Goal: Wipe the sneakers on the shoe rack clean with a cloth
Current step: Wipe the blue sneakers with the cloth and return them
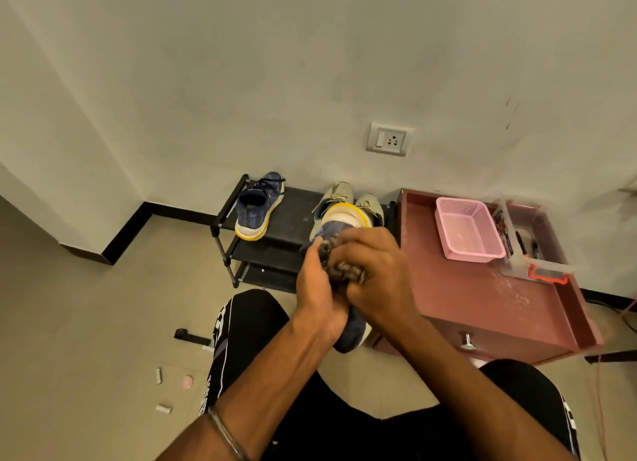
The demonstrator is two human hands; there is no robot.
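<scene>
I hold a blue sneaker (351,329) with a white and yellow sole in front of me, above my knees. My left hand (317,288) grips its side. My right hand (370,274) holds a bunched dark patterned cloth (339,265) against the shoe's upper. The matching blue sneaker (256,207) stands on the top shelf of the black shoe rack (294,215), at its left. A pair of beige sneakers (344,195) stands on the same shelf at the right, partly hidden behind the held shoe.
A reddish cabinet (482,302) stands right of the rack, carrying a pink basket (467,229) and a clear box of pens (527,250). A wall socket (389,139) is above the rack. Small scraps (162,378) and a black object (189,336) lie on the tiled floor at left.
</scene>
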